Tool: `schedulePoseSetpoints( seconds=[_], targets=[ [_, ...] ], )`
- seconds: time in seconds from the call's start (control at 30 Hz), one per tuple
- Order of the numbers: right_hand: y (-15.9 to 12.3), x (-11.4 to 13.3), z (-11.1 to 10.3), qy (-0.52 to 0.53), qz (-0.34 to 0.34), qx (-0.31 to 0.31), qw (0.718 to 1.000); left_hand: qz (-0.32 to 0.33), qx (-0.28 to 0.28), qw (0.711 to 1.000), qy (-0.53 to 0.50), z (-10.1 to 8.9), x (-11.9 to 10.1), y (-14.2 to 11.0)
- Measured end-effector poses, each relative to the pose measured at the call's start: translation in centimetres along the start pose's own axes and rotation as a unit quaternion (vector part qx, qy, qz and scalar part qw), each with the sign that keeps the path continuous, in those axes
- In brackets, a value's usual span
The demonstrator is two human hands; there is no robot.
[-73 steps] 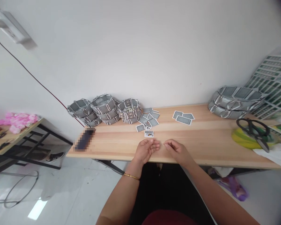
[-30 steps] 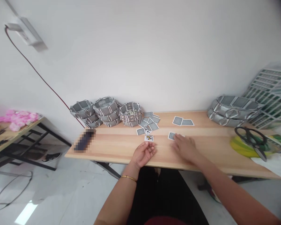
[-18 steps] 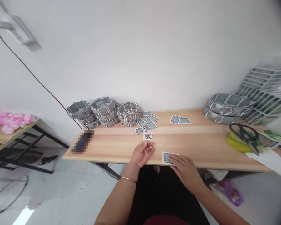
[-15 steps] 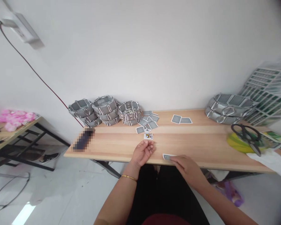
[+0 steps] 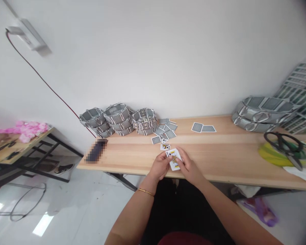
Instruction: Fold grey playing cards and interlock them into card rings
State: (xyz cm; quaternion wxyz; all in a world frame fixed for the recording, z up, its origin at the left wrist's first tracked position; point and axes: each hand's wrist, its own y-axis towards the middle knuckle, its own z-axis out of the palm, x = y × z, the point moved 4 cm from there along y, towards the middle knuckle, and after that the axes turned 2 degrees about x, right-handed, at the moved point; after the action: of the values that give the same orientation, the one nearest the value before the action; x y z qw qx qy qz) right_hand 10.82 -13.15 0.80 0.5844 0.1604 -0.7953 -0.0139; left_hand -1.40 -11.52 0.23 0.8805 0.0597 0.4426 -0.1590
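Note:
A playing card [image 5: 175, 164], a king of spades turned face up, is held between both hands above the table's front edge. My left hand [image 5: 161, 165] grips its left side with the thumb on top. My right hand [image 5: 190, 165] holds the right side, thumb on the card's face. Just beyond the hands lies a face-up picture card [image 5: 165, 146]. Behind that, a loose pile of grey-backed cards [image 5: 165, 130] spreads beside a round patterned basket [image 5: 144, 122] made of folded cards.
More folded-card baskets [image 5: 118, 119] stand at the back left, and a large one [image 5: 265, 114] at the back right. Two cards [image 5: 197, 127] lie mid-table. Black scissors [image 5: 285, 146] rest on a yellow roll [image 5: 266, 153]. A pixelated dark object [image 5: 96, 150] lies at the left end.
My right hand has lifted the card from the table's front edge and brought it left to my left hand. The card now shows its face, and both hands hold it. The view has shifted slightly.

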Motion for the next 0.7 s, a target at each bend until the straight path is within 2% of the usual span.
schedulePoseSetpoints(
  seconds=[0.17,0.27,0.37,0.47,0.63,0.7],
  targets=[
    [-0.4,1.4,-0.7,0.035,-0.011,0.158,0.987,-0.021,-0.047,0.998,-0.035,-0.8,0.0,0.3],
    [-0.1,1.2,-1.0,0.039,-0.008,0.177,0.983,-0.028,-0.037,0.997,-0.066,-1.0,-0.2,0.3],
    [0.1,0.3,-1.0,0.046,0.006,0.14,0.989,-0.023,-0.022,0.997,-0.072,-1.1,-0.3,0.3],
    [0.1,-0.2,-1.3,0.053,-0.012,0.077,0.996,-0.025,-0.012,0.998,-0.064,-1.0,-0.2,0.4],
    [0.1,-0.8,-2.4,0.026,-0.05,-0.049,0.997,-0.052,0.024,0.998,0.005,-0.4,0.2,0.0],
    [0.2,-1.2,-2.7,0.045,-0.048,-0.071,0.995,-0.043,0.049,0.997,0.045,0.0,0.0,-0.3]
  ],
)
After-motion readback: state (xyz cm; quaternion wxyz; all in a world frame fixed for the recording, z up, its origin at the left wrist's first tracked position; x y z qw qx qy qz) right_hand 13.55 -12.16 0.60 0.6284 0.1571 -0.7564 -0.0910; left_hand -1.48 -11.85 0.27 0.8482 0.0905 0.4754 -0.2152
